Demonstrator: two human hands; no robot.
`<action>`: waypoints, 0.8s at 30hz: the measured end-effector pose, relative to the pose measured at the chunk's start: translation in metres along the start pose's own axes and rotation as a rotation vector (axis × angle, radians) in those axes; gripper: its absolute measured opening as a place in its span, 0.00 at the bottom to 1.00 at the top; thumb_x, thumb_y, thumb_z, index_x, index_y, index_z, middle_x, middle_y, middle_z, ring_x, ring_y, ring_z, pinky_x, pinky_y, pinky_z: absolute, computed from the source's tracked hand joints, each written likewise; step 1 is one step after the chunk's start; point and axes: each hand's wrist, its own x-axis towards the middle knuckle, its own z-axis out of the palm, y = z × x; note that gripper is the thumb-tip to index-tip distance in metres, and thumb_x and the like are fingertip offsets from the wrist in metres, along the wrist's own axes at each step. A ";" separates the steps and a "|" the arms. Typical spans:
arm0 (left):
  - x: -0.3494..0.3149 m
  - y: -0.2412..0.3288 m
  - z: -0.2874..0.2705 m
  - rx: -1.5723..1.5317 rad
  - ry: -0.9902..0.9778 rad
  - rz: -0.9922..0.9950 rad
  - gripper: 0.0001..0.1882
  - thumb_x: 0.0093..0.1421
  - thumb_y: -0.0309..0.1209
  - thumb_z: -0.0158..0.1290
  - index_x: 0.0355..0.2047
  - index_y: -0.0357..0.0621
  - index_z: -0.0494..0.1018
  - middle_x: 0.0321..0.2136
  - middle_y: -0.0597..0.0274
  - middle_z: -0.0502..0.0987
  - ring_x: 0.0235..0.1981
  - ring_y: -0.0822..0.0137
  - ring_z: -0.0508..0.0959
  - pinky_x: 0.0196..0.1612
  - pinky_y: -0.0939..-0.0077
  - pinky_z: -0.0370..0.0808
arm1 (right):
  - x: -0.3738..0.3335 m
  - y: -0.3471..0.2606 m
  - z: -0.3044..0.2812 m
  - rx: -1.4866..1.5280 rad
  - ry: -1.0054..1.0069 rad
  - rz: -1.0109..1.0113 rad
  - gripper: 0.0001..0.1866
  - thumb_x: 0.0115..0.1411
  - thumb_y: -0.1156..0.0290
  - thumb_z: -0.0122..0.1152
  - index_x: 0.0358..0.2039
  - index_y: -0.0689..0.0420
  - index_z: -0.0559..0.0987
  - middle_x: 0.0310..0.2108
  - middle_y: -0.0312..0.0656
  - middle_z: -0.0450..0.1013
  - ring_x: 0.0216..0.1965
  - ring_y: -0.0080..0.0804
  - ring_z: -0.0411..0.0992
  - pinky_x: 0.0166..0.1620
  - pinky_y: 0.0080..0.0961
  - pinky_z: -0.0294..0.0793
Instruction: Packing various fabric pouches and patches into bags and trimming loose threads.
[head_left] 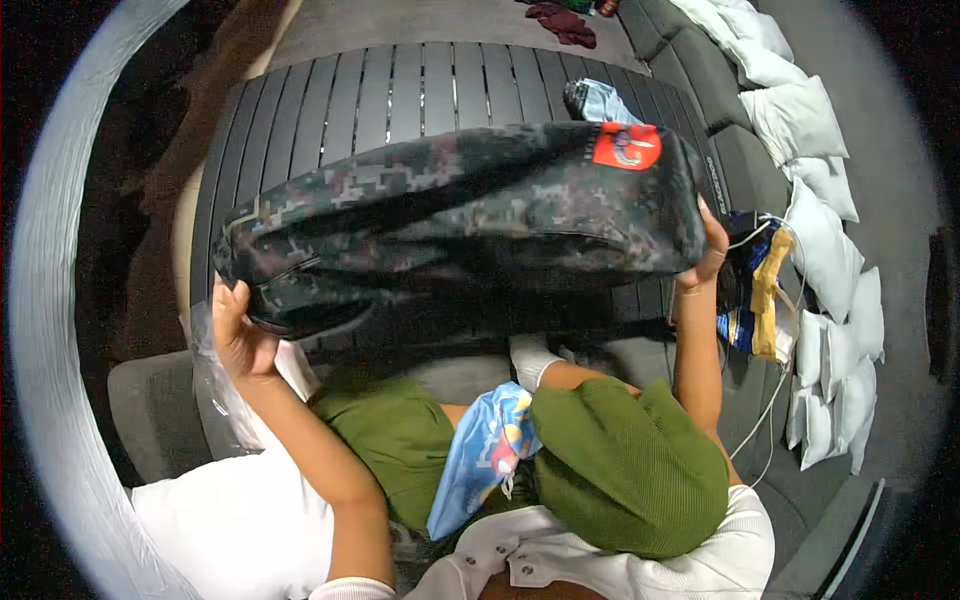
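Note:
A long, dark digital-camouflage cloth piece point(440, 215) is stretched sideways above the table in front of me, with a red patch near its right end. Whether it is a bag or a garment I cannot tell. My left hand point(240, 335) pinches its lower left corner, thumb on top. At the opposite end my right hand point(710, 245) is closed around the edge, the fingers partly behind the cloth. On my lap, between the green-clad knees, lies a light blue printed drawstring pouch point(485, 455), which neither hand touches.
Behind the cloth stands a dark slatted table point(410, 95), with a light blue bundle point(603, 100) near its far right corner. Yellow and blue cloths point(765, 290) and a white cord point(772, 400) lie on the right. White cushions point(800, 115) line the grey sofa point(690, 75). Clear plastic point(225, 400) sits left.

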 end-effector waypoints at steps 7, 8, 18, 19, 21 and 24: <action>0.050 -0.046 -0.013 0.435 0.056 -0.363 0.20 0.53 0.22 0.51 0.47 0.35 0.64 0.30 0.67 0.73 0.22 0.79 0.71 0.28 0.86 0.69 | 0.023 0.029 -0.134 -0.075 0.413 0.353 0.09 0.56 0.70 0.53 0.38 0.57 0.73 0.42 0.44 0.71 0.40 0.35 0.72 0.45 0.34 0.71; 0.052 -0.047 -0.012 0.436 0.061 -0.363 0.20 0.53 0.22 0.51 0.47 0.35 0.64 0.30 0.67 0.73 0.22 0.79 0.71 0.28 0.86 0.69 | 0.018 0.032 -0.143 0.025 0.329 0.553 0.12 0.56 0.69 0.54 0.41 0.55 0.72 0.39 0.42 0.72 0.39 0.36 0.72 0.44 0.34 0.70; 0.060 -0.058 -0.036 0.706 0.052 -0.549 0.08 0.58 0.36 0.50 0.30 0.45 0.73 0.20 0.74 0.74 0.16 0.85 0.67 0.18 0.90 0.63 | 0.004 0.057 -0.112 -0.476 0.418 0.387 0.17 0.54 0.73 0.56 0.44 0.57 0.68 0.37 0.36 0.71 0.37 0.26 0.70 0.44 0.26 0.69; 0.059 -0.058 -0.034 0.650 0.074 -0.518 0.09 0.58 0.37 0.49 0.30 0.45 0.73 0.21 0.73 0.74 0.16 0.83 0.68 0.18 0.90 0.64 | 0.003 0.055 -0.115 -0.513 0.437 0.364 0.15 0.54 0.73 0.56 0.42 0.58 0.69 0.36 0.36 0.72 0.37 0.26 0.71 0.44 0.25 0.69; 0.056 -0.055 -0.030 0.532 0.118 -0.485 0.10 0.60 0.37 0.48 0.32 0.44 0.73 0.25 0.69 0.76 0.21 0.78 0.74 0.21 0.88 0.69 | 0.001 0.054 -0.110 -0.551 0.474 0.311 0.09 0.55 0.72 0.56 0.37 0.58 0.72 0.33 0.36 0.72 0.34 0.25 0.71 0.42 0.24 0.70; 0.049 -0.043 -0.024 0.442 0.106 -0.473 0.10 0.60 0.34 0.46 0.33 0.41 0.72 0.29 0.64 0.77 0.26 0.75 0.77 0.26 0.83 0.74 | 0.001 0.042 -0.103 -0.538 0.484 0.242 0.07 0.54 0.72 0.57 0.34 0.57 0.72 0.30 0.34 0.73 0.31 0.24 0.72 0.39 0.22 0.71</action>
